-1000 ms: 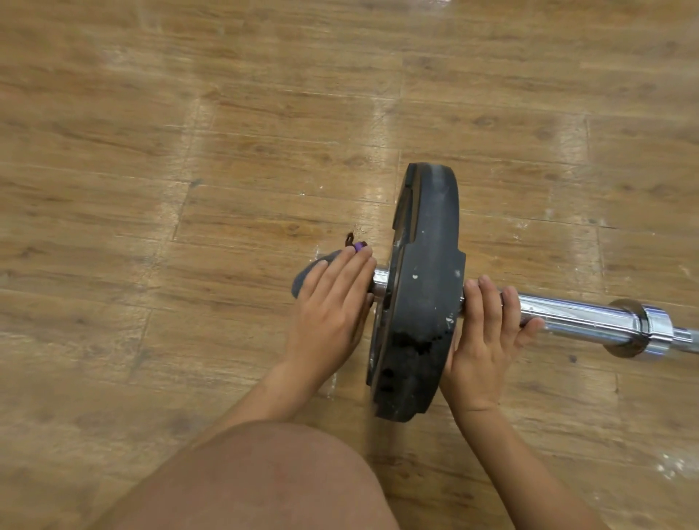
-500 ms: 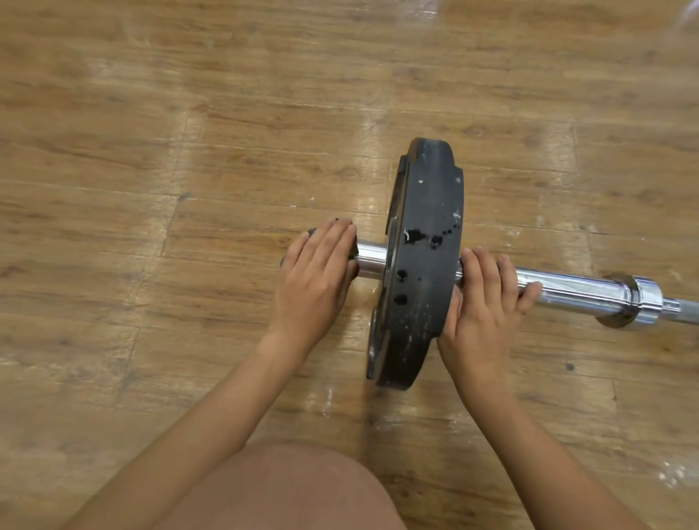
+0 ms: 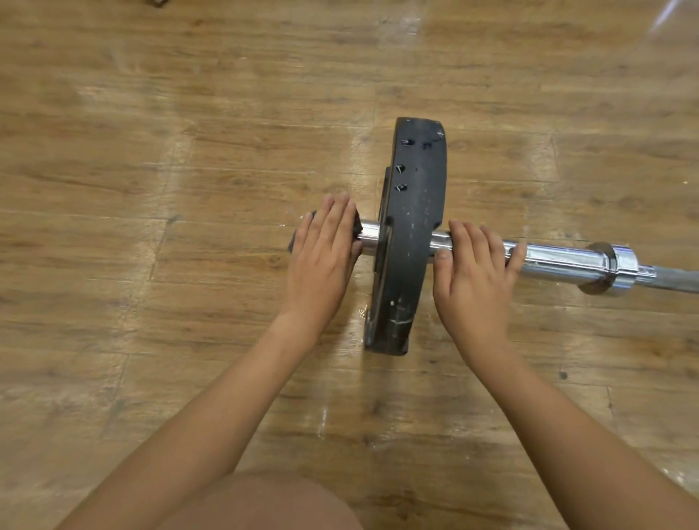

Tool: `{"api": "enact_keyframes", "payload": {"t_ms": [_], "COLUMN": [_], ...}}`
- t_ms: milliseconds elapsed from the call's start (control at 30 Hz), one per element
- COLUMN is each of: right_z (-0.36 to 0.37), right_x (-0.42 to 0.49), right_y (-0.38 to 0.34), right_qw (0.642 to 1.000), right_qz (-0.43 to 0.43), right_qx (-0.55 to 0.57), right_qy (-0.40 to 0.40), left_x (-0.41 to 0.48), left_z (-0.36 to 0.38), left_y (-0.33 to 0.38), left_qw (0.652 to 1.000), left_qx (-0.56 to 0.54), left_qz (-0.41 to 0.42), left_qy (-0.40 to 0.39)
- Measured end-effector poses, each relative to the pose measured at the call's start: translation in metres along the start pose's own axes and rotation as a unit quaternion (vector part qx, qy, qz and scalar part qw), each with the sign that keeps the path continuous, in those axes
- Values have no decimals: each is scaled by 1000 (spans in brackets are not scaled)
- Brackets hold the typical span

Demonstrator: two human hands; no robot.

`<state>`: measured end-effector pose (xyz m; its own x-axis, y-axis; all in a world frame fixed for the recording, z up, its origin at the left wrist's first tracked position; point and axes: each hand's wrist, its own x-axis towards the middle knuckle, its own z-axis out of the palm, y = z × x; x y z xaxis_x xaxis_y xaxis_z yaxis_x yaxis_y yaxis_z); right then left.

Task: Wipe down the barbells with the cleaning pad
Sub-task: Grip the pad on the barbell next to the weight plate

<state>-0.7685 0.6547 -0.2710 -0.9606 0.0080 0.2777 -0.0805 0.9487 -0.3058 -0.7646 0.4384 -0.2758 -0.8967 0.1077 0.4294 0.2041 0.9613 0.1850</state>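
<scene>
A barbell lies on the wooden floor with a black weight plate (image 3: 412, 234) standing on edge on its chrome sleeve (image 3: 559, 261). A dark cleaning pad (image 3: 355, 228) covers the sleeve's left end. My left hand (image 3: 325, 261) presses flat on the pad with straight fingers and hides most of it. To the right of the plate, my right hand (image 3: 472, 276) rests on the sleeve. Its fingers lie straight over the top and its thumb is on the near side. The sleeve's collar (image 3: 614, 269) and the darker shaft (image 3: 677, 280) run off the right edge.
Wooden plank floor (image 3: 151, 170) with glare patches surrounds the barbell. My bare knee (image 3: 264, 503) shows at the bottom middle. A small dark object (image 3: 158, 2) sits at the top edge on the left.
The plate has turned: its shiny marks moved from the near side up to the top of the rim. Both hands slid forward over the bar and their fingers straightened.
</scene>
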Motion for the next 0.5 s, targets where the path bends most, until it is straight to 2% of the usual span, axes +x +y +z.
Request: {"api": "enact_keyframes", "payload": {"t_ms": [67, 167, 200, 300, 367, 500], "right_z": [0, -2, -2, -1, -1, -1], "right_x": [7, 16, 18, 23, 27, 31], "right_y": [0, -1, -1, -2, -2, -1], "right_qw": [1000, 1000, 1000, 999, 999, 999], "right_qz": [1, 6, 7, 9, 14, 13], "right_qx": [-5, -1, -1, 0, 1, -2], "right_qy": [-3, -17, -22, -30, -35, -41], "left_x": [4, 12, 16, 22, 19, 21], "left_z": [5, 0, -2, -5, 2, 10], "left_y": [2, -16, -25, -30, -18, -27], "left_qw": [1000, 991, 990, 998, 999, 983], "left_qx": [13, 42, 44, 26, 37, 96], "left_qz": [24, 116, 123, 49, 38, 149], "left_qy": [-9, -44, -48, -30, -12, -40]}}
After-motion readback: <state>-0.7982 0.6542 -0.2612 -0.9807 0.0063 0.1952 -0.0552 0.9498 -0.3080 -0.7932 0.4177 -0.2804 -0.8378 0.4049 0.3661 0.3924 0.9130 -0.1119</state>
